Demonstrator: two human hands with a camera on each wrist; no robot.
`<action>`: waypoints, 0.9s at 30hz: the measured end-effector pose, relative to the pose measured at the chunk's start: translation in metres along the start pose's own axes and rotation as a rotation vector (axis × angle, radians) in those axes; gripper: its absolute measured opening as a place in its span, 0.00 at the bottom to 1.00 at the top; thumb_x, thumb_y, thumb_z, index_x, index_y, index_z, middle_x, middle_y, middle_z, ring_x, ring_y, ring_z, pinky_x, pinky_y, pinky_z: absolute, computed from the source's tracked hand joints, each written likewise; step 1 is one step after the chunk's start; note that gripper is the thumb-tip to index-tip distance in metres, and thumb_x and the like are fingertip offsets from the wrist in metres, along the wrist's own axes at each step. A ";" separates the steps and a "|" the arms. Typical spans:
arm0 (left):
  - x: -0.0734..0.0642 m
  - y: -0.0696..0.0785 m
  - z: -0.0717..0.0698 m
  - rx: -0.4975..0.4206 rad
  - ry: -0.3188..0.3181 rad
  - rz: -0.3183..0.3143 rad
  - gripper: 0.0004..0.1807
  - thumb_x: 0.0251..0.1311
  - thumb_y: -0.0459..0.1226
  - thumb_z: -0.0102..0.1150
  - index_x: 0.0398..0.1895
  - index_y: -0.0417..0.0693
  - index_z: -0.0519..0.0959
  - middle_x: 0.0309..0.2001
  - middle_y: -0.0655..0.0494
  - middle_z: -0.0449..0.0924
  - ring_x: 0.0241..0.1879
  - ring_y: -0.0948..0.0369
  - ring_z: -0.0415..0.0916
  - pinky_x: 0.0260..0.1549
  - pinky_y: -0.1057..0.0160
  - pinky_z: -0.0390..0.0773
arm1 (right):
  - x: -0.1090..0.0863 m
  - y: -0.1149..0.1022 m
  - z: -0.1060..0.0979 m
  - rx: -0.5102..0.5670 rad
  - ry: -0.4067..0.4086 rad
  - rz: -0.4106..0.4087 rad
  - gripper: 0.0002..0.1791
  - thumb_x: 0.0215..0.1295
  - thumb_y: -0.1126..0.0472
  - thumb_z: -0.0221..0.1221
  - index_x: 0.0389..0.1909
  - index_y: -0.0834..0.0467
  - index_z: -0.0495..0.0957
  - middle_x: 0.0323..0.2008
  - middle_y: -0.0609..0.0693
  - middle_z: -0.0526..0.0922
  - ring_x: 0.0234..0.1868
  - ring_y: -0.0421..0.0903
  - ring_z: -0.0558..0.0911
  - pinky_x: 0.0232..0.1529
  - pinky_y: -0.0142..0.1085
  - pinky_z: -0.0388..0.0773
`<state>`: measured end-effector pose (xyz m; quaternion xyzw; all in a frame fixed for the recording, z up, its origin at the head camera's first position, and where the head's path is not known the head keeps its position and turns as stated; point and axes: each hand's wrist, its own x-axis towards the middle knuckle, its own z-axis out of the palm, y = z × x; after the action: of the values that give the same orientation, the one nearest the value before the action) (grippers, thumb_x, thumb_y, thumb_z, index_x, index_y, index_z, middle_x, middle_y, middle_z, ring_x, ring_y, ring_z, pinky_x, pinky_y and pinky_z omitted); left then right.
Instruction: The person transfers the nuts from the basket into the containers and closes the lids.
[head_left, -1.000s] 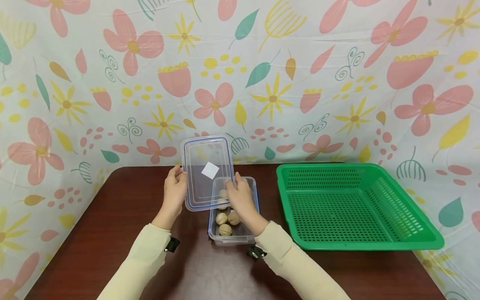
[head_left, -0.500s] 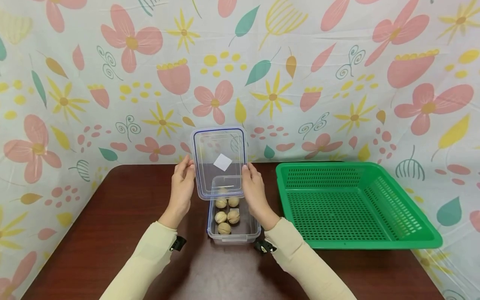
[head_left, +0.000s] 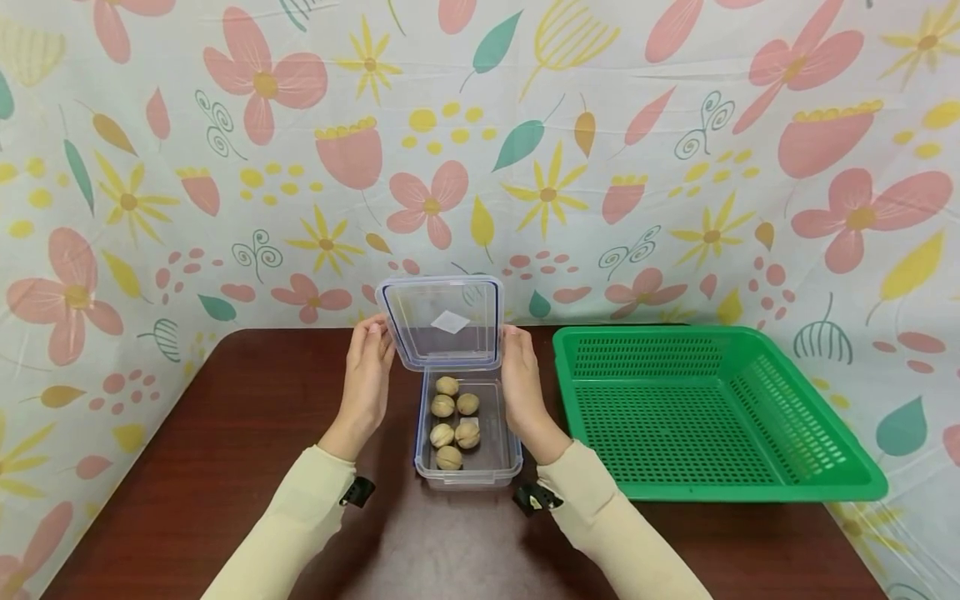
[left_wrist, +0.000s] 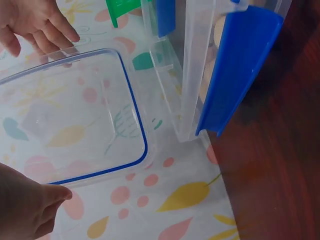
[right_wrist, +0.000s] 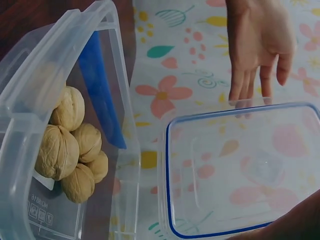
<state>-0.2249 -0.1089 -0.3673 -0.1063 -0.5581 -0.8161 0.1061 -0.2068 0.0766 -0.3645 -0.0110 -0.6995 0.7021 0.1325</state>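
Note:
A clear lid (head_left: pixel 412 312) with a blue seal is held up between my two hands, tilted, just above the far end of a clear box (head_left: pixel 495 454). My left hand (head_left: pixel 365 375) touches its left edge. At the right edge is my right hand (head_left: pixel 522 387). In the wrist views the far hand's fingers look straight against the lid's edge, the thumb standing apart. Several walnuts (head_left: pixel 467 434) lie in the lidless box, mostly on its left side. A blue latch (left_wrist: pixel 242 65) hangs down along the box's side. A white sticker (head_left: pixel 450 322) shows on the lid.
A large green plastic basket (head_left: pixel 712 492) stands at the right of the dark wooden table (head_left: pixel 285 417). Behind the table hangs a flower-patterned cloth (head_left: pixel 480 125). Black straps (head_left: pixel 357 492) sit at both wrists.
The lid has moved right, over the box's far end, and its top has tipped so it looks shorter. My right hand has shifted right and up; more walnuts show uncovered.

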 end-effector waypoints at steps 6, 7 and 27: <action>-0.001 -0.001 -0.002 -0.065 0.028 -0.073 0.20 0.76 0.50 0.26 0.48 0.43 0.61 0.63 0.39 0.60 0.71 0.50 0.51 0.72 0.56 0.50 | -0.003 0.002 -0.004 0.055 -0.080 0.063 0.30 0.78 0.45 0.34 0.65 0.66 0.57 0.68 0.61 0.58 0.72 0.56 0.55 0.71 0.51 0.51; -0.001 -0.001 -0.002 -0.065 0.031 -0.075 0.20 0.76 0.50 0.27 0.46 0.44 0.63 0.64 0.37 0.61 0.71 0.50 0.53 0.71 0.56 0.51 | -0.004 0.002 -0.005 0.063 -0.092 0.080 0.30 0.78 0.45 0.34 0.66 0.65 0.56 0.69 0.61 0.56 0.72 0.55 0.53 0.72 0.51 0.50; -0.011 -0.014 -0.019 0.126 -0.268 -0.247 0.30 0.76 0.42 0.30 0.73 0.32 0.46 0.73 0.39 0.47 0.71 0.50 0.48 0.69 0.56 0.52 | -0.018 0.019 -0.018 0.340 -0.182 0.205 0.33 0.72 0.64 0.39 0.74 0.65 0.41 0.75 0.60 0.43 0.72 0.53 0.53 0.61 0.30 0.66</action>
<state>-0.2194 -0.1207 -0.3899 -0.1380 -0.6262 -0.7647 -0.0638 -0.1891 0.0908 -0.3866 0.0038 -0.5755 0.8178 -0.0030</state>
